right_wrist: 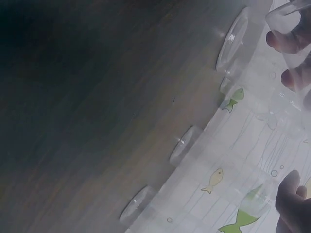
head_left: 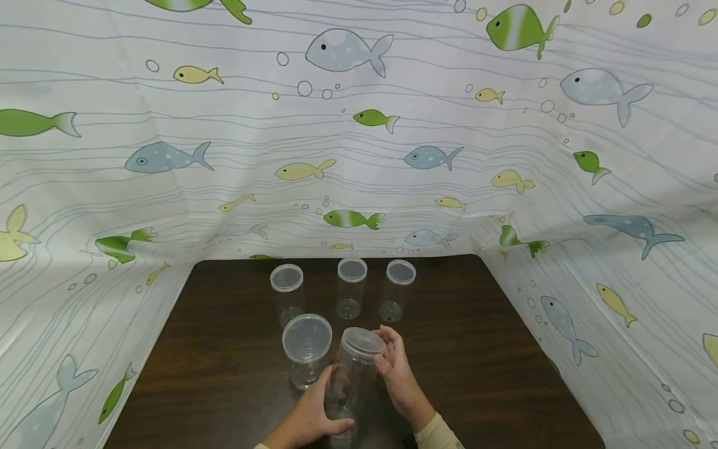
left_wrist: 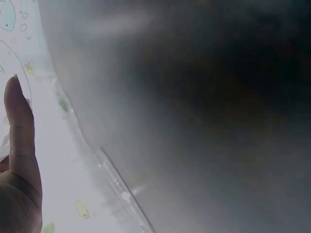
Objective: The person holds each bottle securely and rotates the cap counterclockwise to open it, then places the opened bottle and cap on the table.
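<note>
My left hand point(head_left: 311, 415) grips the lower body of a tall clear plastic jar point(head_left: 353, 393), its thumb across the near side. That jar leans slightly, topped by a translucent screw lid point(head_left: 363, 342). At the lid's right edge, my right hand point(head_left: 401, 374) has its thumb in front and fingers behind. Just left of the held jar stands another lidded clear jar point(head_left: 307, 340). The left thumb point(left_wrist: 22, 131) shows at the edge of the left wrist view. In the right wrist view, fingertips point(right_wrist: 289, 80) lie against the jar's wall, with part of the right hand point(right_wrist: 291, 204) lower down.
Three more lidded clear jars, the left one point(head_left: 287, 279), the middle one point(head_left: 352, 271) and the right one point(head_left: 401, 273), stand along the back of the dark wooden table point(head_left: 482, 374). A white fish-patterned sheet point(head_left: 359, 137) encloses the table's back and sides.
</note>
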`<move>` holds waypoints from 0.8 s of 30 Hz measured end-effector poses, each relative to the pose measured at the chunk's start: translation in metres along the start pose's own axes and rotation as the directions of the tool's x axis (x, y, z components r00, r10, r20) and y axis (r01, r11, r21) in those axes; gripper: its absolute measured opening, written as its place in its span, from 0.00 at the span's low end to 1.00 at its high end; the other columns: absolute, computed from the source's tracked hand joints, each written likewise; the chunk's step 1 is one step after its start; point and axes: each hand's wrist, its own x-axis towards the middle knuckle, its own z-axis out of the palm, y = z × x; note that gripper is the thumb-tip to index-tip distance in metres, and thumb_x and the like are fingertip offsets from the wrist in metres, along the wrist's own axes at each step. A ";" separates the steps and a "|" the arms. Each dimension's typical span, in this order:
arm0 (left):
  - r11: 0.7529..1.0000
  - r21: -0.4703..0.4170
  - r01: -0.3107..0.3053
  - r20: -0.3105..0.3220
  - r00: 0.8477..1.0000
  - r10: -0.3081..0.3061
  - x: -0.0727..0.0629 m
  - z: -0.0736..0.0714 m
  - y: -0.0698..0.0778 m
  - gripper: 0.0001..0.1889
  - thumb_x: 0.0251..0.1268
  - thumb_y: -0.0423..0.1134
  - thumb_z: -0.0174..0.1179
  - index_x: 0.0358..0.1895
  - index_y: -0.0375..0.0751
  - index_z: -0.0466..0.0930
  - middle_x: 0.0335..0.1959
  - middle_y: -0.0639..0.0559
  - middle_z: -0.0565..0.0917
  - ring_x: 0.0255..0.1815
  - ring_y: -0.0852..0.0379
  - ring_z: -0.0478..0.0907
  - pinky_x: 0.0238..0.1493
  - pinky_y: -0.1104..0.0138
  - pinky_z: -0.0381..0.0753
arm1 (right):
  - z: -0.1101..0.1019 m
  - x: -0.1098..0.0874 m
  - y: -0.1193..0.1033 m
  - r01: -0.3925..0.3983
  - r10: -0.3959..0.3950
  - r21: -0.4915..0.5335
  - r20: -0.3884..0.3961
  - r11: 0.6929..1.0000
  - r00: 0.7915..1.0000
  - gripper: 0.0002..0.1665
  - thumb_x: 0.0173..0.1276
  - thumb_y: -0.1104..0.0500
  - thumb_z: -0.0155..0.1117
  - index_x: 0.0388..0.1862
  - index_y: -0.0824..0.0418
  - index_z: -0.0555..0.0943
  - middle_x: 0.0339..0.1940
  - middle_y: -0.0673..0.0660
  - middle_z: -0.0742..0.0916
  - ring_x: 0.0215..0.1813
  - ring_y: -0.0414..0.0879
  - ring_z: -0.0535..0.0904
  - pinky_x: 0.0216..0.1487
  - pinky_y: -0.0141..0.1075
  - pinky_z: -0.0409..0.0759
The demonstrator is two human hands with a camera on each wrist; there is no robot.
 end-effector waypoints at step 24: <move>0.996 0.082 -0.017 0.008 1.000 0.016 -0.001 0.000 -0.002 0.49 0.48 0.51 0.80 0.70 0.40 0.61 0.57 0.49 0.81 0.51 0.59 0.80 0.51 0.63 0.80 | -0.001 0.004 -0.003 -0.066 0.068 -0.035 0.070 0.997 0.995 0.42 0.79 0.54 0.57 0.79 0.70 0.49 0.73 0.73 0.66 0.66 0.46 0.73 0.63 0.35 0.73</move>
